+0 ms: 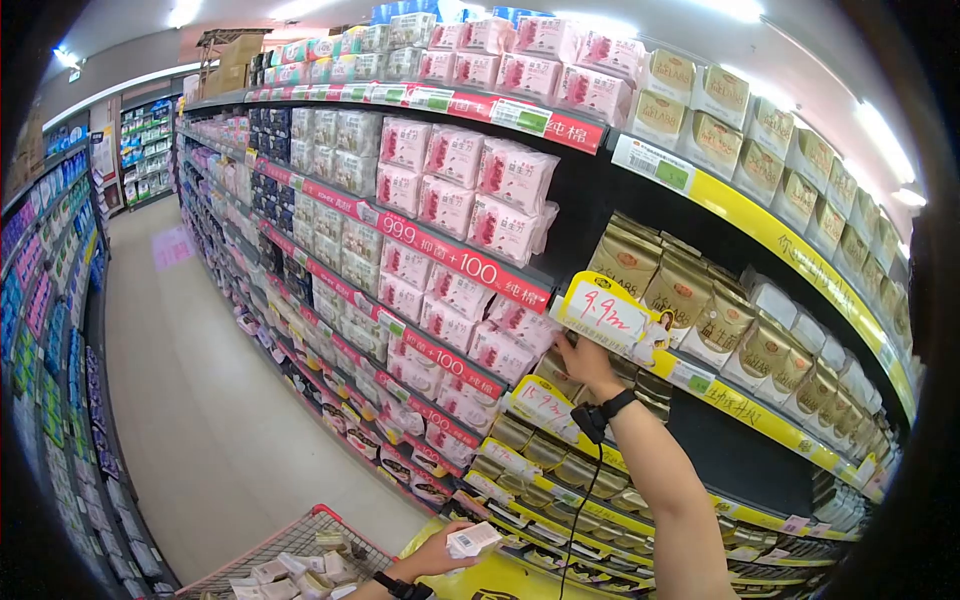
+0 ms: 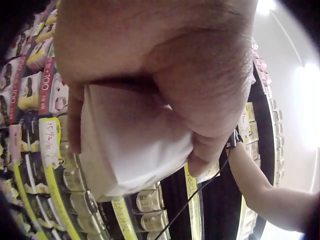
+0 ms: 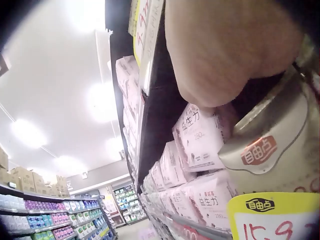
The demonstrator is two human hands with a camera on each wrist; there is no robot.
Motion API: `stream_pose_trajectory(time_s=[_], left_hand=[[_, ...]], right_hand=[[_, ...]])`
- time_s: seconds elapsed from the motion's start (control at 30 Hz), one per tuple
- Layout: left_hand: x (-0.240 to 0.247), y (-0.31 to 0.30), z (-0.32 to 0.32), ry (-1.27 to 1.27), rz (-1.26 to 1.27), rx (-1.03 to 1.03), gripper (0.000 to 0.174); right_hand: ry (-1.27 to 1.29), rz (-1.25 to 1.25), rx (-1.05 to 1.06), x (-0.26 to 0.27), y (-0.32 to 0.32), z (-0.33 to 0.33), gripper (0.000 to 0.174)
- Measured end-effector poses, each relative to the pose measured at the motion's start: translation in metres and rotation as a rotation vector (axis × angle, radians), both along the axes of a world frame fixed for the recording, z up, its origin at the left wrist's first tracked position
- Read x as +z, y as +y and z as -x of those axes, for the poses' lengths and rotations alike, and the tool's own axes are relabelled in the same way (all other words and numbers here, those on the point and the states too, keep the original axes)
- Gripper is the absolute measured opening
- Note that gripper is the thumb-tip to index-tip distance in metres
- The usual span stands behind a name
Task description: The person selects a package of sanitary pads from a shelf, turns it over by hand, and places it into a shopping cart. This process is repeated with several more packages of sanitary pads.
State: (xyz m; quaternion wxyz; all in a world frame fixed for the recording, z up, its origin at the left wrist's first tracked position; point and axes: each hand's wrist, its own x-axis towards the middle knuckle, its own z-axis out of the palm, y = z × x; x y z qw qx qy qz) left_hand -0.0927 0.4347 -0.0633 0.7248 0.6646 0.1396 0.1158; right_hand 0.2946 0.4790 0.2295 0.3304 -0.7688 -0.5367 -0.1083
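Low in the head view, my left hand (image 1: 438, 553) grips a small white pack (image 1: 473, 540) with printing on its face. In the left wrist view the thumb and fingers wrap the sides of this white pack (image 2: 135, 142). My right hand (image 1: 590, 362) reaches into the shelf under a yellow-edged 9.9 price sign (image 1: 605, 310). Close to its fingers are a pink sanitary pad pack (image 1: 505, 352) and gold packs (image 1: 555, 370). In the right wrist view, the hand (image 3: 230, 55) overlaps the top of a pink pack (image 3: 200, 140); its fingertips are mostly hidden.
A shopping cart (image 1: 325, 512) holding several small packs (image 1: 290, 575) stands at the lower left. The aisle floor (image 1: 230, 330) runs back between shelves, with another stocked shelf (image 1: 50, 330) on the left. A black cable (image 1: 580, 510) hangs from the right wrist. Another yellow sign (image 1: 545, 405) juts out below.
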Motion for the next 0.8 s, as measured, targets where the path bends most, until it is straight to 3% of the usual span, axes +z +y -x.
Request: stream_pose_trajectory(time_s=[0.6, 0.7, 0.8], left_hand=[[0.012, -0.008, 0.007, 0.025, 0.01, 0.001, 0.08], [0.018, -0.006, 0.009, 0.048, -0.022, -0.006, 0.079], [0.016, -0.007, 0.01, 0.013, 0.003, -0.004, 0.079]], right_hand=[[-0.043, -0.062, 0.121, -0.001, 0.01, 0.007, 0.051], [0.014, -0.036, 0.099, 0.009, 0.004, 0.018, 0.056], [0.286, 0.054, 0.049, 0.037, -0.005, 0.044, 0.06]])
